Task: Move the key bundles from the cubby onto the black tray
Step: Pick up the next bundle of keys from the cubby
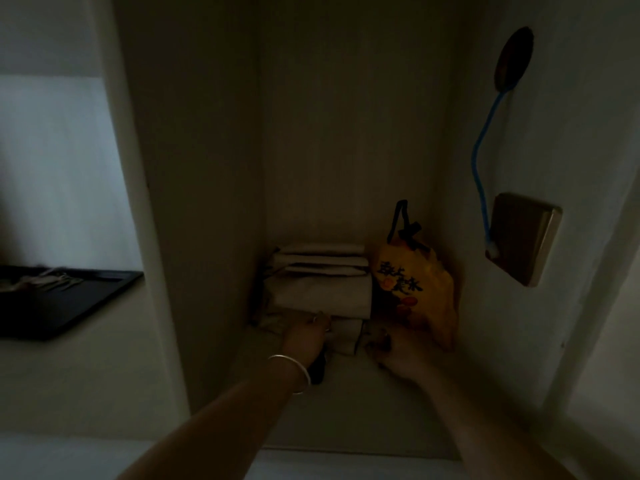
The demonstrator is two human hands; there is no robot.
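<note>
Both my hands reach deep into the dim cubby point(346, 393) at lower centre. My left hand point(304, 336), a bangle point(291, 372) on its wrist, is curled over something dark on the cubby floor; I cannot tell what it grips. My right hand point(388, 351) is loosely curled beside the yellow bag point(415, 289), its hold unclear. Folded cloths point(322, 282) sit behind. At left, keys point(45, 282) lie on the black tray point(69, 310), their long axis running left-right.

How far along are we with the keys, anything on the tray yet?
Done: some keys already lie on the black tray. In hand: left hand and right hand both reach into the dim cubby, by the folded cloths. Whether either grips a bundle, or how many remain, is too dark to tell.
</note>
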